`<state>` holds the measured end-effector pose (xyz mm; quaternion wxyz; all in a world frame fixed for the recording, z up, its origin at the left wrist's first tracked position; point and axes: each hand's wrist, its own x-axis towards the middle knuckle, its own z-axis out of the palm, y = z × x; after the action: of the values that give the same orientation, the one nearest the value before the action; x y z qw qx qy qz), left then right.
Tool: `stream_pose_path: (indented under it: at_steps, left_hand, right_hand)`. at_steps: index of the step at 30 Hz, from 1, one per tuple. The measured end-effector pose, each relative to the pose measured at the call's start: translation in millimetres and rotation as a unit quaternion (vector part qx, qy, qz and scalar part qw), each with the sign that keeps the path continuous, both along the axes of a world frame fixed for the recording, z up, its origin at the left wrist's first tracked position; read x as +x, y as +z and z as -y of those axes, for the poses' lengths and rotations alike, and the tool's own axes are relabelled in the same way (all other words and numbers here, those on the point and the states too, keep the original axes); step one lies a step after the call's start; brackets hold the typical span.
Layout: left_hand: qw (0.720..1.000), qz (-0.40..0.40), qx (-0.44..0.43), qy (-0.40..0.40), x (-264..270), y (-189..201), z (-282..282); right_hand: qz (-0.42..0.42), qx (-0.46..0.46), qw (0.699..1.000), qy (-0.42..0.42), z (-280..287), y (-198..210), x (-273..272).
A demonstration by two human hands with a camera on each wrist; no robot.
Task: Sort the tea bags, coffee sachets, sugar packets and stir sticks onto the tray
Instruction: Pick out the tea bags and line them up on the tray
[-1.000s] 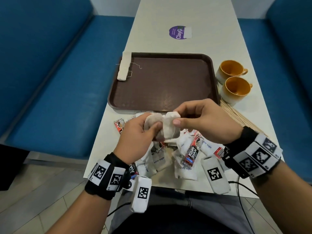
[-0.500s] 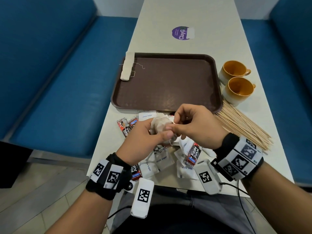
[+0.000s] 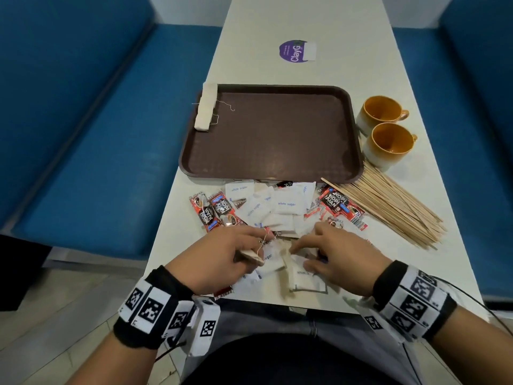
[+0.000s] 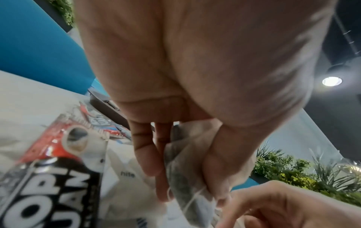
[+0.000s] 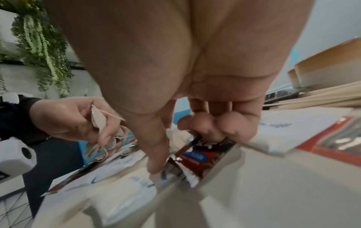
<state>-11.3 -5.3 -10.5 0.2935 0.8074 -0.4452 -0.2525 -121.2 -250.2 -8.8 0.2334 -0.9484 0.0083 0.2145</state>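
Note:
My left hand [image 3: 255, 245] grips a beige tea bag [image 3: 251, 255] with its string hanging loose, low over the near table edge. The left wrist view shows that tea bag [image 4: 187, 185] pinched between thumb and fingers. My right hand [image 3: 298, 250] is down on the pile, thumb and curled fingers closing on a second tea bag [image 3: 286, 269] among the packets. White sugar packets [image 3: 286, 204] and red coffee sachets [image 3: 336, 204] lie mixed in front of the brown tray [image 3: 277, 134]. A stack of tea bags [image 3: 206, 107] sits at the tray's far left corner. Wooden stir sticks [image 3: 388, 207] lie fanned out to the right.
Two orange cups [image 3: 391, 143] stand to the right of the tray, close to the stir sticks. A purple sticker [image 3: 297, 51] is on the far table. Blue benches [image 3: 83, 134] run along both sides. Most of the tray floor is bare.
Both hands were raised together on one tea bag. They have come down to the pile and parted: the left keeps the tea bag, the right has let go and reached into the packets.

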Motion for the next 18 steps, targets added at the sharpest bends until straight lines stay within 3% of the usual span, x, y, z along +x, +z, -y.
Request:
stream_pose_path:
  at_steps: [9, 14, 18]
  left_hand:
    - [1.0, -0.003, 0.002, 0.027, -2.0, -6.0, 1.6]
    - [0.999, -0.001, -0.009, 0.053, -1.7, -5.2, 5.1]
    - [0.998, 0.004, -0.013, 0.057, -1.6, -3.4, 9.2]
  right_hand:
    - [0.012, 0.005, 0.997, -0.071, 16.7, 8.1, -13.8]
    - [0.054, -0.054, 0.99, -0.118, 6.7, 8.7, -4.5]
    - [0.041, -0.122, 0.988, -0.089, -7.3, 2.2, 4.5]
